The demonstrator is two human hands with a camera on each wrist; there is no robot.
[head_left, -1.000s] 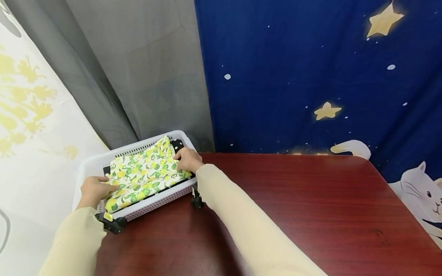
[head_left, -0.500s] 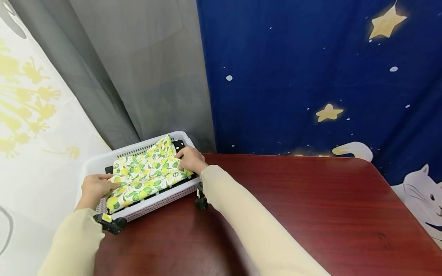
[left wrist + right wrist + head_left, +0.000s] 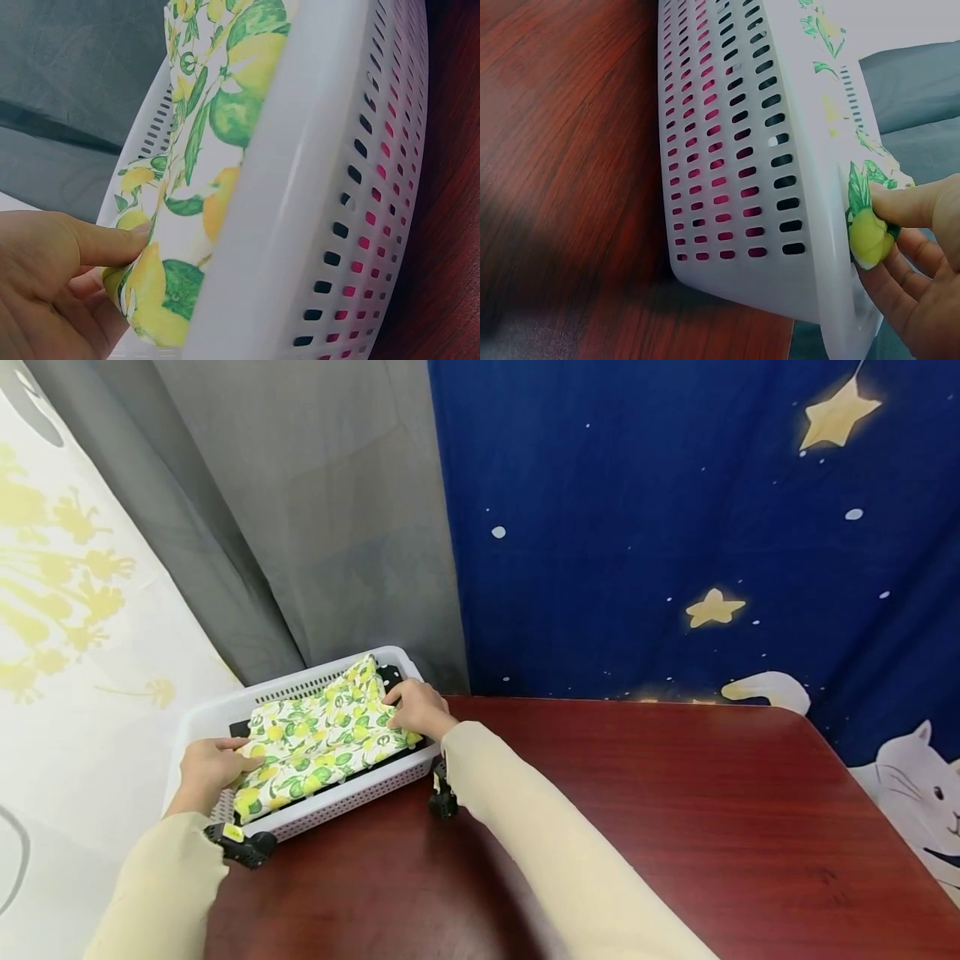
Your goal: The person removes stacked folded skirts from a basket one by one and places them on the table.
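A folded cloth with a lemon print (image 3: 322, 735) lies in a white plastic basket (image 3: 352, 795). My left hand (image 3: 212, 766) pinches its left end, thumb on top and fingers underneath, as the left wrist view shows. At the opposite end my right hand (image 3: 420, 706) pinches the cloth's corner, close inside the basket rim in the right wrist view. Beneath the lemon cloth, a black cloth with white dots (image 3: 390, 677) shows at the edges. Something pink shows through the holes in the basket's side in both wrist views.
The basket stands on a reddish-brown wooden table (image 3: 637, 802), at its back left. Behind hang a grey curtain (image 3: 337, 527) and a blue star-patterned curtain (image 3: 600, 527). A white patterned sheet (image 3: 90, 610) borders the left side.
The head view has shifted slightly, and my right hand and forearm sit a little further right. Both hands keep their hold on the lemon-print cloth.
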